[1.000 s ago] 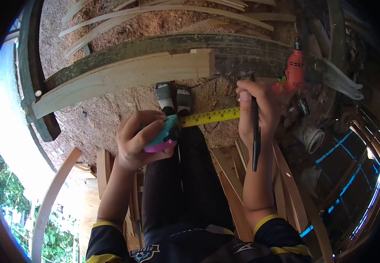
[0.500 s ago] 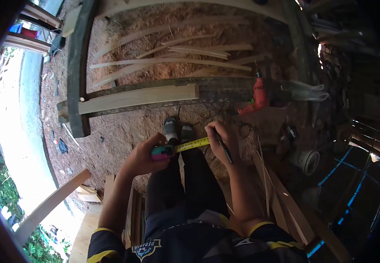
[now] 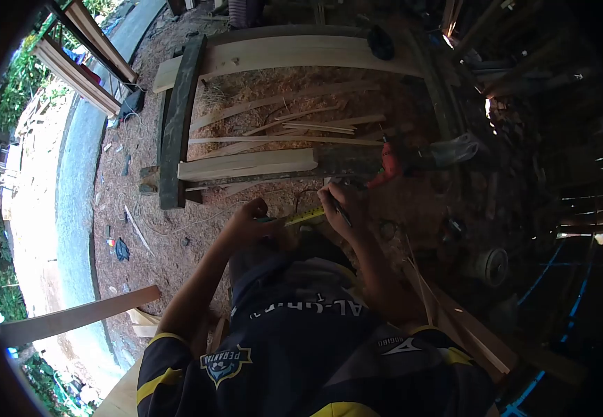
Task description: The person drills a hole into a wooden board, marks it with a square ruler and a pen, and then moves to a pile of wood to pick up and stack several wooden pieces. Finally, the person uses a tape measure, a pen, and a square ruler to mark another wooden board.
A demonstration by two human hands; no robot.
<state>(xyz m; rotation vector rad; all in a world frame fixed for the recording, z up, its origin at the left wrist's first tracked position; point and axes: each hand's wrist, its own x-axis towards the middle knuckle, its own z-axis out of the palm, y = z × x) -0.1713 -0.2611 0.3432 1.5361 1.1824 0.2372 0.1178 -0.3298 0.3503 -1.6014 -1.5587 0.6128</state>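
There are two hands, the left hand point(image 3: 249, 224) and the right hand point(image 3: 343, 208), one tape measure point(image 3: 303, 217), one pencil point(image 3: 342, 214), one red drill point(image 3: 387, 165).

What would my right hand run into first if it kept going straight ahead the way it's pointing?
Probably the dark beam with the pale plank on it, just ahead of your right hand. The red drill lies slightly to the right. Depth is hard to judge here.

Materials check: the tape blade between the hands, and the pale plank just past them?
Tape blade: looks like thin painted metal, yellow with dark markings, spanning stiffly between left hand and right hand. Pale plank: bare, unfinished wood, light freshly cut colour, lying among sawdust; species unclear.
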